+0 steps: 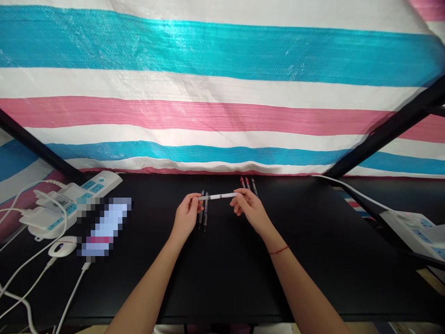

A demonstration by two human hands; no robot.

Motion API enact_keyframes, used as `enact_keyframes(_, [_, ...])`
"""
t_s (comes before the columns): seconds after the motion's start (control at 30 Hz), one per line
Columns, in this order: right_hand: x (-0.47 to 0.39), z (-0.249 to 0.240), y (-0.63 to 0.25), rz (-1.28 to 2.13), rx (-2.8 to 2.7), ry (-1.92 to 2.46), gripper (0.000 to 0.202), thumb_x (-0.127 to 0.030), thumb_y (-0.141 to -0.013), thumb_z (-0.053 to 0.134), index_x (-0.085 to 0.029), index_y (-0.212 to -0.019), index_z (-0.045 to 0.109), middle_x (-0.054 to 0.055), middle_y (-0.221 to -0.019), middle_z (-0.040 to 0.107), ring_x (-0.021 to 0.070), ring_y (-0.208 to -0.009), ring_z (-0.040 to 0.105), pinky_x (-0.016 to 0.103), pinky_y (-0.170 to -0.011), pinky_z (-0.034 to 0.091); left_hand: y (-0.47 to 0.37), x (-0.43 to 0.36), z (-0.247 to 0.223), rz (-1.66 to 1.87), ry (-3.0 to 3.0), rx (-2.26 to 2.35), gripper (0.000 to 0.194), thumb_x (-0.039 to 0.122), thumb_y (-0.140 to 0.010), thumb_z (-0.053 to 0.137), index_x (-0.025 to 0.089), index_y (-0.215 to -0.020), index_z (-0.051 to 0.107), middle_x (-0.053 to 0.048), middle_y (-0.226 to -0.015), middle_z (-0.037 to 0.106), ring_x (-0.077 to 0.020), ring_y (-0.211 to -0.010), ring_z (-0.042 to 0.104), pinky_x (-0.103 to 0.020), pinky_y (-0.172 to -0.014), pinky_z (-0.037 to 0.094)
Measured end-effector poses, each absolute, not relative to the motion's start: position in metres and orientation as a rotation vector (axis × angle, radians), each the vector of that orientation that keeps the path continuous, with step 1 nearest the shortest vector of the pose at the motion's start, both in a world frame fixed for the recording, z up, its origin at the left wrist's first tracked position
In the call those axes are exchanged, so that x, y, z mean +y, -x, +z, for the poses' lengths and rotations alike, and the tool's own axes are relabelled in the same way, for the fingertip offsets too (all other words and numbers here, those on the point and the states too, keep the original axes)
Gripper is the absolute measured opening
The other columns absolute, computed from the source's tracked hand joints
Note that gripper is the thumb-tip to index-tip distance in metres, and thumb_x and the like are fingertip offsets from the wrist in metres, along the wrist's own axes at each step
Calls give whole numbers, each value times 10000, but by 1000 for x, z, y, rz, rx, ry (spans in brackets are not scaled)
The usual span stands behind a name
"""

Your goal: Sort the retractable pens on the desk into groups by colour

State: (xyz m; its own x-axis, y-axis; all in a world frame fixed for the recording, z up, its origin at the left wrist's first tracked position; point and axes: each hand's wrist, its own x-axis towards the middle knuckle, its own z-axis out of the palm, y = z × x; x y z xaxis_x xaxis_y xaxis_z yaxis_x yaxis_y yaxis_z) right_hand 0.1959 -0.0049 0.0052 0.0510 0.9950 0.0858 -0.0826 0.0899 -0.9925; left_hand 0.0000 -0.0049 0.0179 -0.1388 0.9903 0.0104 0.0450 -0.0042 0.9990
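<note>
A white pen (216,196) is held level above the black table (222,273), between my two hands. My left hand (188,211) pinches its greyish left end. The fingers of my right hand (249,208) are closed on its right end. Two dark pens (205,215) lie side by side on the table, partly behind the white pen and beside my left hand. Beyond my right hand lie two red-ended pens (244,182) and a dark pen (254,187), their near parts partly hidden by the hand.
On the left are a white power strip (111,182) with plugs and cables, a round white device (62,247) and a blurred-out phone (107,226). Another power strip (417,232) is at the right. A striped sheet (222,116) and black frame bars (382,127) stand behind.
</note>
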Motion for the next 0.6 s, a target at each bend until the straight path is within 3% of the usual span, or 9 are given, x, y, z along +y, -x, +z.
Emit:
enact_keyframes(0.1, [-5, 6, -198, 1197, -1146, 1065, 406, -500, -695, 700, -211, -949, 570, 8, -719, 674, 118, -515, 555, 239, -448, 436, 0, -5, 18, 1286, -1179, 1343, 279, 439, -747, 613, 181, -846, 650, -16, -695, 668, -147, -613, 620, -265, -618, 488])
enact_keyframes(0.23, [-7, 10, -200, 1173, -1212, 1144, 348, -523, -752, 634, -179, -742, 578, 8, -602, 618, 111, -502, 535, 238, -458, 429, 0, -5, 18, 1291, -1194, 1325, 279, 442, -753, 604, 183, -848, 643, -10, -685, 655, -146, -610, 612, -264, -615, 487])
enact_keyframes(0.4, [-8, 14, -202, 1170, -1220, 1089, 411, -460, -698, 709, -215, -1000, 575, 2, -745, 646, 122, -553, 567, 245, -468, 443, 0, -6, 19, 1317, -1206, 1331, 263, 435, -760, 597, 190, -843, 643, -4, -666, 645, -148, -607, 609, -262, -611, 483])
enact_keyframes(0.53, [-9, 15, -202, 1168, -1303, 1140, 321, -505, -774, 617, -187, -747, 583, 7, -641, 609, 116, -532, 541, 245, -473, 435, 0, -6, 19, 1299, -1203, 1332, 266, 438, -755, 598, 191, -843, 643, 1, -661, 637, -151, -615, 612, -269, -623, 488])
enact_keyframes(0.6, [-9, 15, -203, 1176, -1292, 1141, 312, -500, -775, 621, -189, -778, 593, 4, -643, 607, 120, -540, 543, 247, -481, 438, 0, -6, 19, 1298, -1215, 1337, 263, 433, -764, 588, 191, -851, 644, 2, -642, 633, -153, -617, 613, -271, -630, 490])
